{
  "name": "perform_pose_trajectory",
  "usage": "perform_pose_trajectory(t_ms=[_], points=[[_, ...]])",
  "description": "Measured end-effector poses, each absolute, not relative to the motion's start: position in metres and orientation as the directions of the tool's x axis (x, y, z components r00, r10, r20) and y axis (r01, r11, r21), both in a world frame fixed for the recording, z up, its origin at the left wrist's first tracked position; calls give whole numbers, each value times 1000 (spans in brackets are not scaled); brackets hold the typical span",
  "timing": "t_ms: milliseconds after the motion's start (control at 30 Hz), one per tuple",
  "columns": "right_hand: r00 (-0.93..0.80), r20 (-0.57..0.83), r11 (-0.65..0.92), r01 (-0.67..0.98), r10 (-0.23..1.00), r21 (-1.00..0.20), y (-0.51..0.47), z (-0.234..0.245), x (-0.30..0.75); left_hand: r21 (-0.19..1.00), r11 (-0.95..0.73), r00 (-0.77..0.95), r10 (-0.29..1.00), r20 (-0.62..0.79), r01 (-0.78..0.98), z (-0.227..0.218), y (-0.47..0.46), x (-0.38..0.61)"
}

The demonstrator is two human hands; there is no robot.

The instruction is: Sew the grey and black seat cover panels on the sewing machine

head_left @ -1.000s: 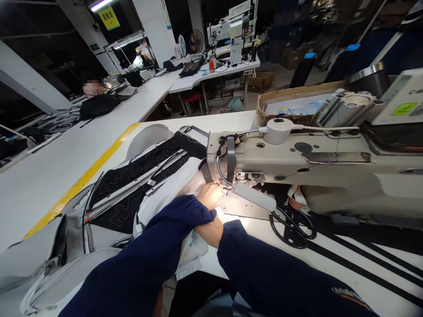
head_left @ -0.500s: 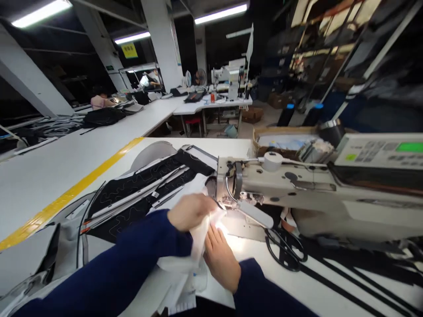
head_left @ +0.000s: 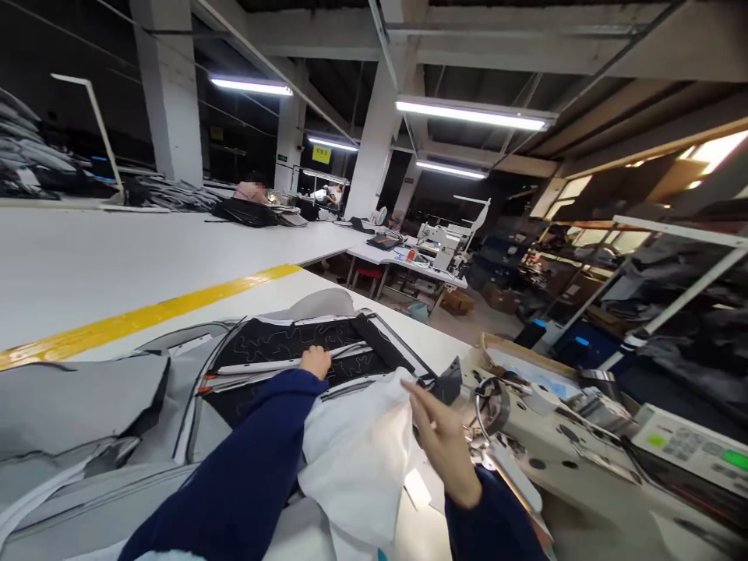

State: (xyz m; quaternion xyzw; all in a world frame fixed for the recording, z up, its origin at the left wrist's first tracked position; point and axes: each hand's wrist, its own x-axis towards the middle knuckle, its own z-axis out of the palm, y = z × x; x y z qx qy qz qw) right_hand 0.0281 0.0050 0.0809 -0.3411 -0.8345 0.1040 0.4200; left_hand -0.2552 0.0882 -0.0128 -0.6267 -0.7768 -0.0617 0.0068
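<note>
Two bare hands are at work beside a beige metal sewing machine (head_left: 549, 440). The left hand (head_left: 316, 362), fingers curled, rests on a flat black fabric panel with pale wavy stitching (head_left: 280, 339); I cannot tell whether it grips anything. The right hand (head_left: 441, 440), fingers stretched out, meets the top corner of a loose white cloth (head_left: 356, 440), though whether it pinches that corner is unclear. The cloth lies between panel and machine, partly over the panel's near edge. The panel's wavy stitching looks done; the cloth seems clear of the machine's head, but whether any sewing remains does not show.
</note>
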Motion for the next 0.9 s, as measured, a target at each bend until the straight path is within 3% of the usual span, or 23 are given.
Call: perform_pose_trajectory(t_ms=[167,300,367,467,567,633,700,800,900], points=[[-218,416,437,706,883,-558,107,92,-26,129,125,-141,983,121,984,1,87,-276],[-39,331,248,747,943,-617,157,103,-58,129,97,-122,971,208,987,35,53,-297],[-3,300,212,714,954,-667,162,116,-69,105,50,-82,940,331,993,55,20,-308],[-56,270,249,601,961,-759,141,139,-73,32,-59,22,737,676,998,77,-40,-327],[-95,270,285,398,958,-872,81,146,-50,-60,-181,149,533,833,982,90,-81,-347],[-61,320,326,132,945,-936,24,132,-24,-144,-258,258,490,833,955,102,-79,-352],[47,342,340,38,939,-940,-34,105,4,-274,-349,418,456,786,896,125,-52,-339],[196,311,325,-38,930,-945,-100,65,39,-474,-492,664,347,663,730,175,0,-285],[397,319,354,-14,860,-935,-126,59,60,-541,-544,746,277,606,641,219,25,-240]])
